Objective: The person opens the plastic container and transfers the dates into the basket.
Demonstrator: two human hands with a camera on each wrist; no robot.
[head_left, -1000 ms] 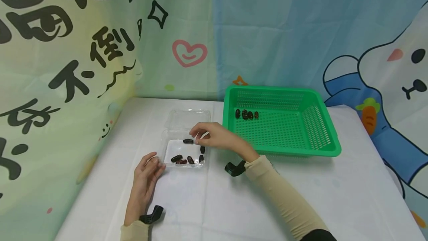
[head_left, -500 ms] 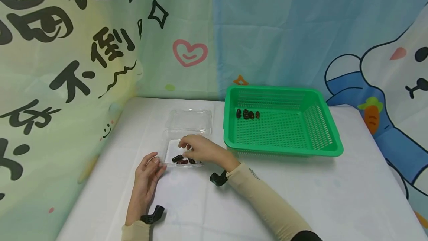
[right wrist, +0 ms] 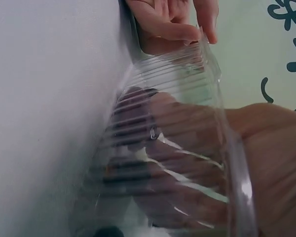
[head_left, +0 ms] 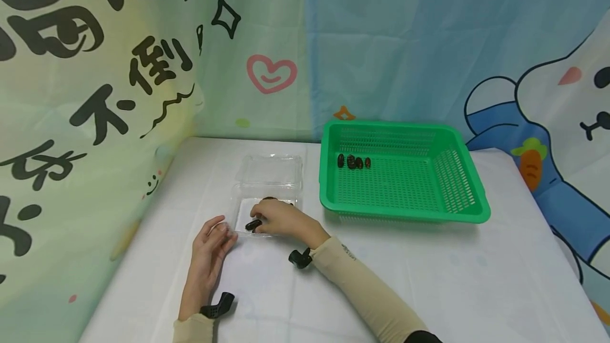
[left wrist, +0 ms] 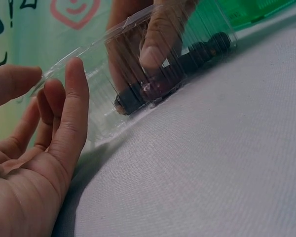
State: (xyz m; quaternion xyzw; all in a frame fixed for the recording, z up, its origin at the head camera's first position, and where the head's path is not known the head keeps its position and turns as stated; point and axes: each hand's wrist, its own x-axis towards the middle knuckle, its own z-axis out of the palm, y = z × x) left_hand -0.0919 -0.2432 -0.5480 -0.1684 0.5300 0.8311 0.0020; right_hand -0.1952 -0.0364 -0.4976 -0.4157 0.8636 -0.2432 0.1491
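Note:
A clear plastic box (head_left: 244, 209) lies on the table with its hinged lid laid back, and several dark brown dates (head_left: 253, 225) sit inside. At its front left corner my left hand (head_left: 209, 250) pinches the rim between thumb and finger, as the left wrist view (left wrist: 54, 118) of this hand shows. My right hand (head_left: 286, 221) reaches into the box from the right. Through the ribbed wall, its thumb and finger stand apart over a row of dates (left wrist: 185, 64); one fingertip touches a date. The right hand covers some of the dates in the head view.
To the right stands a green plastic basket (head_left: 405, 213) with several dates (head_left: 351, 162) in a row near its left side. A white cloth (head_left: 286, 290) covers the table. A printed curtain (head_left: 405, 41) hangs behind.
My right hand has moved left and toward the front of the box, its fingers coming down over the front dates. My left hand stays at the box corner.

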